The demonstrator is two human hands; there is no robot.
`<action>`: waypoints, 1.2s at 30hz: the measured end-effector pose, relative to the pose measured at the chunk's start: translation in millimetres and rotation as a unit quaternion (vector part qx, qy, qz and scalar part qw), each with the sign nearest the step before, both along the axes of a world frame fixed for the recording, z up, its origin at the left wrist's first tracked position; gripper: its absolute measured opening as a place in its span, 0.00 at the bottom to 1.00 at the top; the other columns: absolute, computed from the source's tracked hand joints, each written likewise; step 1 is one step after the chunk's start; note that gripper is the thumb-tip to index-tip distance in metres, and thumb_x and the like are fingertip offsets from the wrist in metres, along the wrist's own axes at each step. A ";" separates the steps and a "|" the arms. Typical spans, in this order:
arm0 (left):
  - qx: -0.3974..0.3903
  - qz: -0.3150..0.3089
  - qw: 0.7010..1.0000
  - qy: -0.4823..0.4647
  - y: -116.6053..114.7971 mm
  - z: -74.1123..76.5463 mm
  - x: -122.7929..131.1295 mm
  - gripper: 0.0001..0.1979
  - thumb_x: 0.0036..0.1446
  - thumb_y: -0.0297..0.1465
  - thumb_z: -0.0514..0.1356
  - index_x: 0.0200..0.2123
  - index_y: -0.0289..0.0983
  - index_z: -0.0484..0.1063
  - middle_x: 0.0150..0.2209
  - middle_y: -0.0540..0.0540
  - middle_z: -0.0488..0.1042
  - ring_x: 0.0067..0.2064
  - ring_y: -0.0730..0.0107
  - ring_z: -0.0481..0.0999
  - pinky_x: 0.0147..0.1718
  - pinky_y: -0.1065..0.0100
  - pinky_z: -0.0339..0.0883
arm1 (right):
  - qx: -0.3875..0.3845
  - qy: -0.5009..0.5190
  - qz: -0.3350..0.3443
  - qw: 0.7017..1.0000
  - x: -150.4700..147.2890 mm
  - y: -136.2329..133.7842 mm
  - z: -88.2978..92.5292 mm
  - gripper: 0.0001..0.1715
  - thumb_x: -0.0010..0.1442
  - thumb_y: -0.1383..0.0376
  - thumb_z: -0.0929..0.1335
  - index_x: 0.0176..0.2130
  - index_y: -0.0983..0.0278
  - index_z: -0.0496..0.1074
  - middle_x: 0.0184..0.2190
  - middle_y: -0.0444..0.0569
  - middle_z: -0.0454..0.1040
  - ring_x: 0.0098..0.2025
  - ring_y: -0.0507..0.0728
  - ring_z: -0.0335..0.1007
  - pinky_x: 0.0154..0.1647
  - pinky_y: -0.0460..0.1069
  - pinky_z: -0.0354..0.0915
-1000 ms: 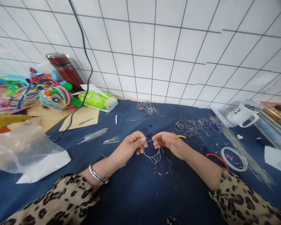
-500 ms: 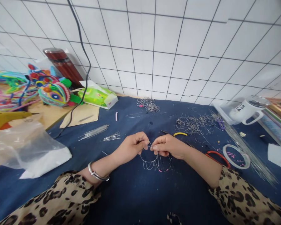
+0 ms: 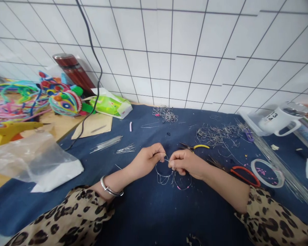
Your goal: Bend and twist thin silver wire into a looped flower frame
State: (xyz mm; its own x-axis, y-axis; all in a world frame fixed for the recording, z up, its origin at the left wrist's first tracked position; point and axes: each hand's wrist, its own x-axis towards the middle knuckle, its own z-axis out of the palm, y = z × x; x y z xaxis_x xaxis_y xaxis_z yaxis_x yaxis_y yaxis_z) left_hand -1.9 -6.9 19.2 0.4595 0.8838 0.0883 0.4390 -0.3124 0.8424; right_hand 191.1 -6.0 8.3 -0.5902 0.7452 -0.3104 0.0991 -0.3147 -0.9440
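Observation:
Both hands meet over the dark blue cloth, pinching a thin silvery wire frame point(image 3: 165, 181) bent into loops. My left hand point(image 3: 152, 159) grips its upper left part between thumb and fingertips. On the other side my right hand point(image 3: 186, 162) is closed on the upper right part, fingers curled. A second, rounder loop carrying a few pink beads point(image 3: 182, 187) hangs below my right hand. Just beyond the right hand lie pliers with yellow handles point(image 3: 201, 146). Red-handled pliers point(image 3: 245, 175) rest by the right forearm. The exact wire ends are hidden by the fingertips.
Straight wire pieces point(image 3: 106, 144) and shorter ones point(image 3: 125, 148) lie at left. Tangled wire point(image 3: 218, 135) spreads at right, near a round dish point(image 3: 281, 179) of pink beads and a white mug point(image 3: 282, 119). A plastic bag point(image 3: 38, 160) and yellow glue gun point(image 3: 12, 129) are far left.
The whole view has shifted slightly, so things at the right sit farther right. My hands are a little farther apart, still pinching the wire, and my right fingers are more curled.

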 end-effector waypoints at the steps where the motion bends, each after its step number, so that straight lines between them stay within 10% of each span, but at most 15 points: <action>1: 0.002 0.000 1.000 0.002 -0.1 0.5 0.1 0.08 0.57 0.26 0.49 0.28 0.36 0.65 0.27 0.52 0.69 0.30 0.75 0.67 0.32 0.72 0.60 | 0.007 -0.001 -0.007 1.000 -0.5 -0.6 -1.2 0.03 0.49 0.67 0.67 0.27 0.66 0.68 0.20 0.40 0.65 0.16 0.44 0.54 0.15 0.41 0.54; 19: -0.153 0.035 0.983 -0.099 6.5 -1.6 -1.6 0.10 0.57 0.37 0.53 0.33 0.35 0.67 0.28 0.50 0.70 0.22 0.80 0.60 0.23 0.75 0.55 | -0.007 0.079 -0.110 0.991 2.2 3.7 -0.7 0.07 0.51 0.63 0.68 0.29 0.66 0.68 0.23 0.41 0.66 0.20 0.45 0.57 0.21 0.43 0.58; 28: -0.305 0.054 0.899 -0.309 1.9 -13.2 3.7 0.10 0.57 0.37 0.54 0.34 0.35 0.66 0.24 0.52 0.66 0.16 0.85 0.50 0.16 0.75 0.40 | -0.010 0.109 -0.100 0.989 6.8 6.0 2.9 0.10 0.52 0.61 0.68 0.32 0.66 0.69 0.28 0.45 0.68 0.22 0.45 0.58 0.21 0.43 0.56; 36: -0.196 0.062 0.967 -0.151 1.3 -4.5 1.4 0.09 0.57 0.35 0.53 0.30 0.35 0.66 0.20 0.53 0.65 0.17 0.82 0.52 0.17 0.76 0.44 | -0.011 0.096 -0.077 0.992 6.5 5.8 2.6 0.08 0.51 0.63 0.68 0.30 0.67 0.69 0.27 0.45 0.69 0.21 0.45 0.57 0.20 0.43 0.55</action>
State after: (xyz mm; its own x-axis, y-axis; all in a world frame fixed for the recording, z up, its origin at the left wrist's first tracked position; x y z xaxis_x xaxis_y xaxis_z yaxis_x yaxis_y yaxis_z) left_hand -0.5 -5.6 14.8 0.3537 0.9232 -0.1503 0.1675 0.0956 0.9812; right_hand 197.5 -0.2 10.9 -0.5205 0.8251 -0.2197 -0.1334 -0.3327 -0.9336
